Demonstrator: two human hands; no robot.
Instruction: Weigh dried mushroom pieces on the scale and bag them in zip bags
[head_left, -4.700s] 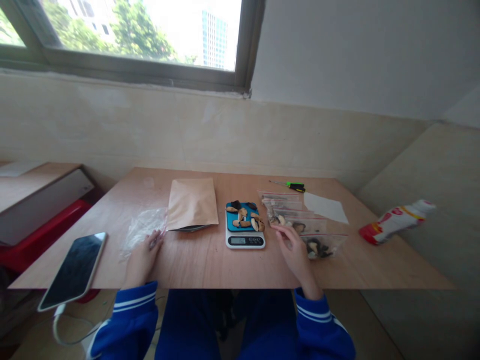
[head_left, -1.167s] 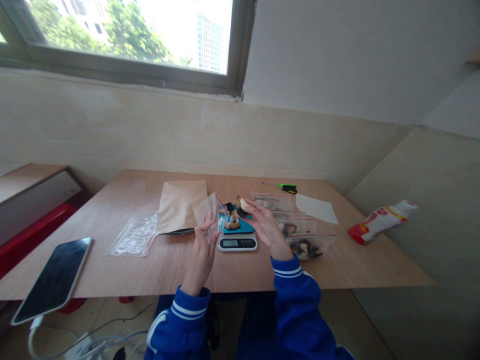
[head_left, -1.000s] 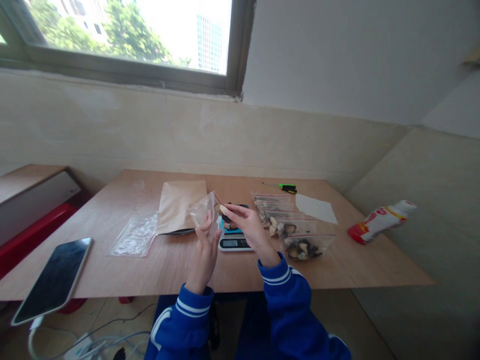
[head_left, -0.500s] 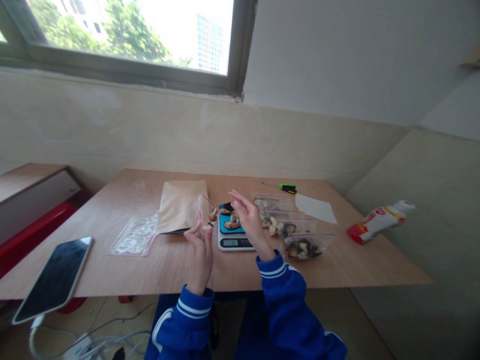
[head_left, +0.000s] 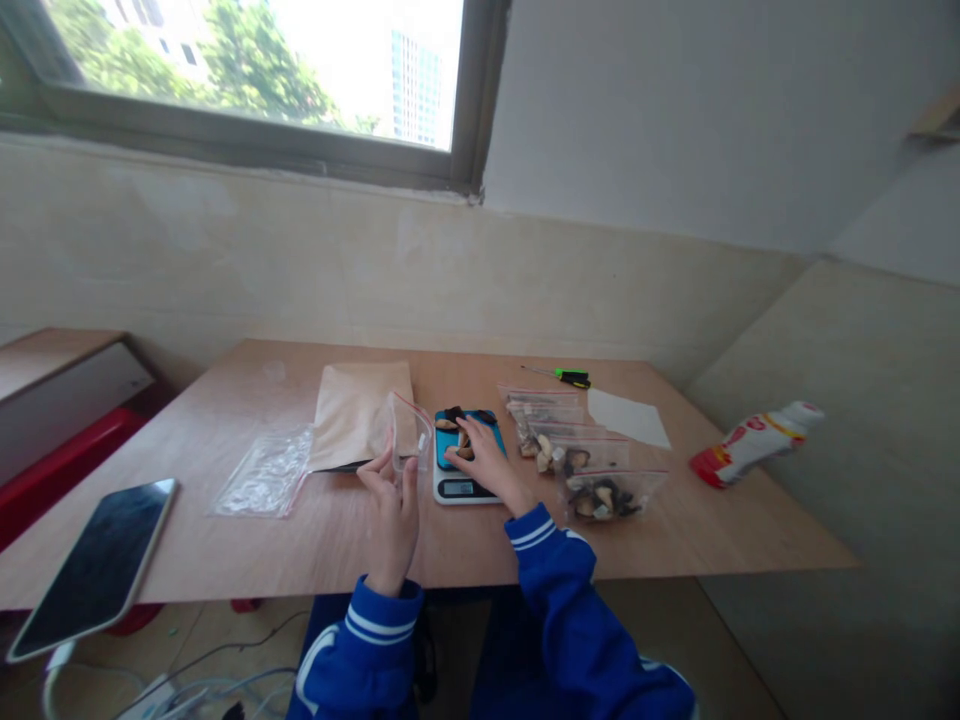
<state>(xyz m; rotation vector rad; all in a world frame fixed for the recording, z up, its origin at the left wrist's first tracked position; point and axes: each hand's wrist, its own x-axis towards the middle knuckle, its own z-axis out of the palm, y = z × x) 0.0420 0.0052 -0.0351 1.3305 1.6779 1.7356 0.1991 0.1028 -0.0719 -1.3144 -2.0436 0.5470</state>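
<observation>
In the head view my left hand (head_left: 390,515) is closed on a clear zip bag (head_left: 407,432), pinching its lower part between thumb and fingers. The bag's red-edged mouth gapes toward the right. Beside it stands a white kitchen scale (head_left: 442,490) with a blue top and a small display. My right hand (head_left: 491,462) reaches over this scale, thumb and fingers closed around a dried mushroom piece (head_left: 466,447). More dried mushroom (head_left: 448,420) lies on the back of the blue top, partly hidden by the fingers.
Several filled zip bags (head_left: 606,495) lie right of the scale. Behind them are a screwdriver (head_left: 571,377) and white paper (head_left: 628,415). A bottle (head_left: 754,445) stands far right. Left are a brown paper bag (head_left: 360,400), empty clear bags (head_left: 266,470) and a tablet (head_left: 97,560) overhanging the table edge.
My right hand has come down and left onto the mushroom pieces on the scale. The pieces seen at the zip bag's mouth no longer show there. My left hand still holds the bag.
</observation>
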